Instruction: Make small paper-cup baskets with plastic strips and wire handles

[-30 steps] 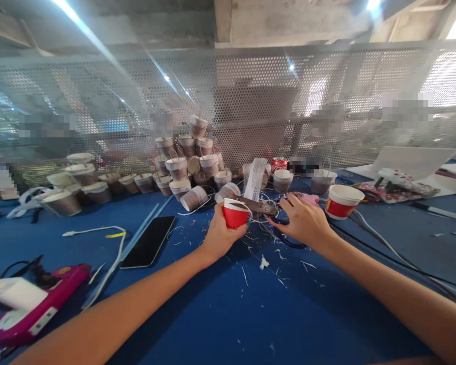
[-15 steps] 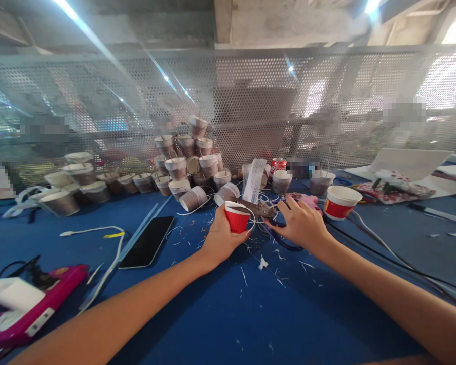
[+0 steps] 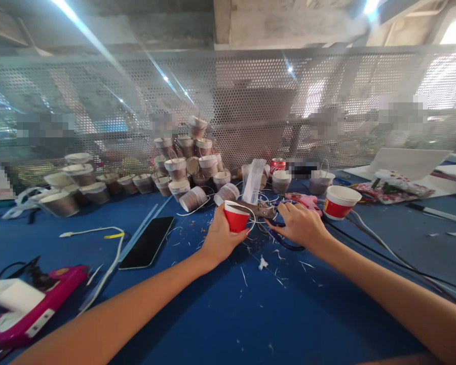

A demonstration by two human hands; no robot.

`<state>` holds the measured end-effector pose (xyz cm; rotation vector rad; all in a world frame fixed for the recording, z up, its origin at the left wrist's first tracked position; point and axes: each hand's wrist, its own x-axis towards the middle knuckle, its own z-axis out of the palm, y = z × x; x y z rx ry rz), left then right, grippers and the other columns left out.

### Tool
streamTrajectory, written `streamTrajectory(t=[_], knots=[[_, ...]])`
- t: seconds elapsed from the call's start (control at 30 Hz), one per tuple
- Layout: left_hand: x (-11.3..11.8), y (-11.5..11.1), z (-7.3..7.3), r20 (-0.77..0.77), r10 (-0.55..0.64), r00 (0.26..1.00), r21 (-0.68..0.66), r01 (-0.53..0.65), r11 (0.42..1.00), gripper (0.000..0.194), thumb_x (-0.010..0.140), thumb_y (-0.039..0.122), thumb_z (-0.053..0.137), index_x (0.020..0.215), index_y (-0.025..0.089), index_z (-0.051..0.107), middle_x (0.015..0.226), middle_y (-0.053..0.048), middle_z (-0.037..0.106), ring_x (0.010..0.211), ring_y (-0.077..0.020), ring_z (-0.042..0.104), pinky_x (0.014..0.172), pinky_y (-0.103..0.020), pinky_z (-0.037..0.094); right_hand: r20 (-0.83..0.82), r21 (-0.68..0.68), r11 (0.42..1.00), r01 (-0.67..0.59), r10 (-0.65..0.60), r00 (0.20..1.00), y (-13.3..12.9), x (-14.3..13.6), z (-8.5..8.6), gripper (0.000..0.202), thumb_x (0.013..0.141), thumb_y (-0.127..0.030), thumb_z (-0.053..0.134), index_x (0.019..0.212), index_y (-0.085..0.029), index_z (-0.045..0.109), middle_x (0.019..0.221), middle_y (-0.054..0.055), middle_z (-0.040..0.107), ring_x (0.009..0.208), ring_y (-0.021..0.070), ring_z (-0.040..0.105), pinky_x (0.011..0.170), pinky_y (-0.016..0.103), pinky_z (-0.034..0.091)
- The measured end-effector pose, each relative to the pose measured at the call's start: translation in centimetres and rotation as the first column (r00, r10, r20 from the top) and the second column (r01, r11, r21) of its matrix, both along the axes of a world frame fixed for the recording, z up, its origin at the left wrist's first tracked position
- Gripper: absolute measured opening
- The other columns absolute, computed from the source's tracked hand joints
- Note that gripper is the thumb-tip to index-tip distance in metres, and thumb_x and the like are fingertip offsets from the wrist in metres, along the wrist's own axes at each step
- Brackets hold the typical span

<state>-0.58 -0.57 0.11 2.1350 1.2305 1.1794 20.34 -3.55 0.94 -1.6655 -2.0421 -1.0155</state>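
Note:
A small red paper cup (image 3: 236, 220) with a white rim and a thin white loop at its right side is gripped in my left hand (image 3: 221, 234). My right hand (image 3: 301, 223) is closed on the blue handle of a pair of scissors (image 3: 289, 245). The dark scissor blades (image 3: 256, 209) reach left to the rim of the cup. Whether they are inside the cup or behind it is hard to tell. Just right of my right hand stands a larger red and white cup (image 3: 340, 204).
Brown cups (image 3: 176, 169) are stacked behind my hands, with more at the left. A phone (image 3: 147, 242) and a pink power strip (image 3: 53, 299) lie left. A glue gun (image 3: 307, 202), a red can (image 3: 277, 165) and cables are right. White scraps litter the blue table (image 3: 213, 324).
The fingers of my right hand have drawn closer together around the scissor handle. My left hand and the red cup have hardly moved.

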Motion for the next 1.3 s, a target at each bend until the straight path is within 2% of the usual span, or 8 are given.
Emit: streamTrajectory(t=[0.1, 0.17, 0.3, 0.4, 0.47, 0.83, 1.13, 1.3], knots=[[-0.1, 0.3, 0.2, 0.100, -0.035, 0.994, -0.050, 0.041, 0.998, 0.067, 0.062, 0.033, 0.066, 0.117, 0.016, 0.034, 0.103, -0.009, 0.051, 0.089, -0.0221, 0.054, 0.079, -0.042, 0.045, -0.013, 0.016, 1.000, -0.004, 0.005, 1.000, 0.1, 0.1, 0.0, 0.050, 0.081, -0.057, 0.030, 0.077, -0.014, 0.055, 0.066, 0.007, 0.060, 0.059, 0.0152, 0.054, 0.045, 0.025, 0.016], [-0.2, 0.7, 0.2, 0.230, -0.076, 0.970, -0.130, 0.108, 0.986, 0.065, 0.063, 0.033, 0.066, 0.117, 0.017, 0.035, 0.101, -0.008, 0.053, 0.085, -0.0200, 0.055, 0.077, -0.039, 0.047, -0.029, 0.016, 1.000, -0.008, 0.008, 1.000, 0.2, 0.2, 0.0, 0.049, 0.082, -0.057, 0.030, 0.076, -0.014, 0.054, 0.067, 0.006, 0.060, 0.058, 0.0147, 0.054, 0.045, 0.025, 0.015], [-0.2, 1.6, -0.1, 0.490, -0.149, 0.859, -0.318, 0.335, 0.887, 0.064, 0.061, 0.034, 0.068, 0.115, 0.017, 0.039, 0.100, -0.008, 0.056, 0.081, -0.0184, 0.057, 0.070, -0.034, 0.049, -0.041, 0.008, 1.000, -0.008, 0.009, 0.999, 0.5, 0.5, -0.1, 0.050, 0.082, -0.057, 0.029, 0.076, -0.014, 0.054, 0.066, 0.006, 0.060, 0.057, 0.0146, 0.055, 0.045, 0.025, 0.013], [-0.1, 1.7, -0.1, 0.526, -0.170, 0.833, -0.390, 0.414, 0.822, 0.056, 0.058, 0.031, 0.071, 0.106, 0.015, 0.047, 0.091, -0.007, 0.059, 0.074, -0.0171, 0.058, 0.066, -0.032, 0.049, -0.038, -0.009, 1.000, -0.004, 0.004, 0.999, 0.5, 0.6, -0.2, 0.051, 0.081, -0.058, 0.028, 0.076, -0.014, 0.054, 0.065, 0.006, 0.060, 0.057, 0.0152, 0.055, 0.045, 0.025, 0.013], [-0.1, 1.6, -0.2, 0.533, -0.170, 0.829, -0.394, 0.421, 0.817, 0.056, 0.057, 0.030, 0.072, 0.105, 0.014, 0.046, 0.090, -0.007, 0.060, 0.073, -0.0166, 0.058, 0.065, -0.031, 0.049, -0.039, -0.030, 1.000, -0.006, 0.005, 0.999, 0.4, 0.6, -0.1, 0.051, 0.082, -0.058, 0.028, 0.076, -0.014, 0.054, 0.065, 0.006, 0.060, 0.057, 0.0154, 0.056, 0.045, 0.026, 0.013], [-0.4, 1.2, -0.4, 0.353, -0.287, 0.891, -0.274, 0.392, 0.878, 0.057, 0.062, 0.030, 0.068, 0.110, 0.016, 0.040, 0.095, -0.007, 0.056, 0.078, -0.0172, 0.055, 0.068, -0.033, 0.048, -0.057, -0.016, 1.000, -0.010, 0.009, 0.998, -0.2, 0.3, 0.0, 0.051, 0.080, -0.059, 0.029, 0.080, -0.015, 0.054, 0.073, 0.007, 0.061, 0.066, 0.0176, 0.056, 0.046, 0.025, 0.021], [-0.3, 0.6, 0.0, 0.155, -0.245, 0.957, -0.163, 0.270, 0.949, 0.059, 0.065, 0.033, 0.064, 0.114, 0.016, 0.034, 0.094, -0.007, 0.055, 0.077, -0.0171, 0.055, 0.066, -0.033, 0.048, -0.066, -0.028, 1.000, -0.007, 0.005, 0.998, -0.4, 0.0, 0.1, 0.051, 0.080, -0.059, 0.029, 0.080, -0.015, 0.054, 0.074, 0.007, 0.062, 0.067, 0.0183, 0.057, 0.046, 0.025, 0.020], [-0.2, 0.3, 0.4, 0.100, -0.173, 0.980, -0.114, 0.184, 0.976, 0.056, 0.065, 0.031, 0.063, 0.111, 0.017, 0.035, 0.092, -0.005, 0.055, 0.075, -0.0158, 0.053, 0.066, -0.032, 0.047, -0.062, -0.004, 1.000, -0.027, 0.027, 0.998, -0.3, 0.0, -0.1, 0.054, 0.081, -0.060, 0.026, 0.075, -0.015, 0.054, 0.068, 0.007, 0.060, 0.062, 0.0164, 0.056, 0.046, 0.025, 0.019]])
